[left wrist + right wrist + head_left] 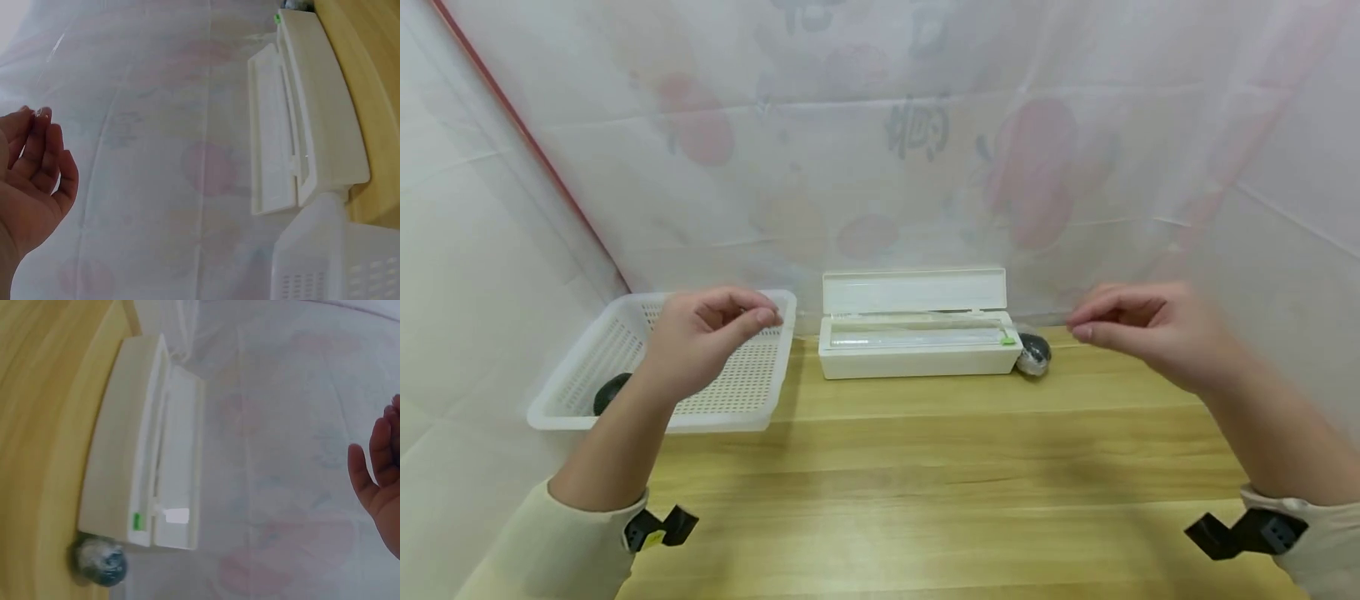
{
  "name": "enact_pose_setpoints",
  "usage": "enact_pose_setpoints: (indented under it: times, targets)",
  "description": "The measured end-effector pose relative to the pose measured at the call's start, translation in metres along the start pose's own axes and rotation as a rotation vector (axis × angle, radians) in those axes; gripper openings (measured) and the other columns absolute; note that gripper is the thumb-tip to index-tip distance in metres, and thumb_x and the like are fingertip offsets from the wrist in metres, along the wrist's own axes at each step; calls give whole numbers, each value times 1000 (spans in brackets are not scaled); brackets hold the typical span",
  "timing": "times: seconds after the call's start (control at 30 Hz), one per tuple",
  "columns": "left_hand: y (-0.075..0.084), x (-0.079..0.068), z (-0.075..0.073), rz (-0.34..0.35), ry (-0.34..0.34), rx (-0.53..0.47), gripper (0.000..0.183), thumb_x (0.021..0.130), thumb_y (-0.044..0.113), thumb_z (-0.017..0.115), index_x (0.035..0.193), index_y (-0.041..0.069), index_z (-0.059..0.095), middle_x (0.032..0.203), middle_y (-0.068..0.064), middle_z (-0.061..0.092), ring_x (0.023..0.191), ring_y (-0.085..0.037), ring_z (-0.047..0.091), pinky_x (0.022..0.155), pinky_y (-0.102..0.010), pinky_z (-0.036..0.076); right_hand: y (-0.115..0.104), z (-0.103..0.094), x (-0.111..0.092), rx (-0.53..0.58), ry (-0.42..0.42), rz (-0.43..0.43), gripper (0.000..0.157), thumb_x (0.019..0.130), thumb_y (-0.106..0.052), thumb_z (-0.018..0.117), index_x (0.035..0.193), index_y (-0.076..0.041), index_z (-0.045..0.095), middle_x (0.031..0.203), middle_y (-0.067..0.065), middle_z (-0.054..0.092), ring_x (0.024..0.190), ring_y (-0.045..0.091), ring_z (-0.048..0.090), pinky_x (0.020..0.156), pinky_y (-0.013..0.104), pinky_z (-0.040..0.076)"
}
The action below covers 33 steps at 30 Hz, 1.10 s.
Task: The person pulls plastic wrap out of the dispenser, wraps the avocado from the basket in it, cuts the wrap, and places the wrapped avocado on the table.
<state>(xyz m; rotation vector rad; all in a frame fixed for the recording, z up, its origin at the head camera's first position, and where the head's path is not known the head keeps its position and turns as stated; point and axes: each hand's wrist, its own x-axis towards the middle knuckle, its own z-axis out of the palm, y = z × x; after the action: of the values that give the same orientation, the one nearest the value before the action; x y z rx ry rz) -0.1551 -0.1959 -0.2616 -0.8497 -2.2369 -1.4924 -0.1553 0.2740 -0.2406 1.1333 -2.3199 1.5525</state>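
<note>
My left hand [700, 337] is raised over the white basket's right part, thumb and forefinger pinched together. A glint of clear plastic wrap [41, 114] shows at its fingertips in the left wrist view, with a bright streak running up from there. My right hand [1150, 333] is held up at the right at like height, thumb against its fingers in the same pinch; the see-through wrap at it barely shows. Between and below the hands stands a white plastic wrap dispenser [917, 363], lid [913, 292] raised, with a green slider [1007, 340] at its right end.
A dark round thing in clear wrap [1034, 355] lies against the dispenser's right end. The white basket [778, 367] at the left holds another dark round thing [610, 392], partly behind my forearm. A printed sheet [865, 183] hangs behind the wooden table [910, 483].
</note>
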Motion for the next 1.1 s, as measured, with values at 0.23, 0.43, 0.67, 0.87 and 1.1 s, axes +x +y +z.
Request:
enact_pose_setpoints:
  times: [0.23,0.43,0.67,0.87,1.1]
  targets:
    - [-13,-25,12,-52,-219,-55,10,91,-1,66,94,6,73,89,1,74,81,-11,67,70,-25,56,26,16,-24,102,-265,109,32,85,22,56,98,-3,72,98,4,71,88,15,66,71,26,57]
    - [-25,-45,24,-139,-391,-147,9,92,4,66,93,9,73,87,0,73,79,-10,65,71,-28,55,45,37,-41,248,-450,218,29,87,17,57,95,-6,72,88,9,68,74,14,58,64,31,55]
    - [-37,-63,40,-121,-517,-300,8,92,1,65,94,2,72,86,-8,74,80,-11,68,72,-30,57,58,54,-58,451,-628,269,27,85,19,56,96,0,71,82,24,60,68,17,50,61,27,53]
    - [-45,-73,50,-170,-629,-315,9,95,8,64,95,3,72,88,-9,74,83,-11,69,76,-33,58,67,60,-71,423,-686,375,20,84,14,59,91,0,72,77,27,59,66,1,48,55,19,47]
    - [-51,-87,61,-140,-751,-270,10,95,16,66,94,10,73,85,-3,74,77,-1,62,70,-27,56,79,71,-88,429,-758,405,16,82,10,62,88,-2,72,68,22,55,60,-7,42,45,16,34]
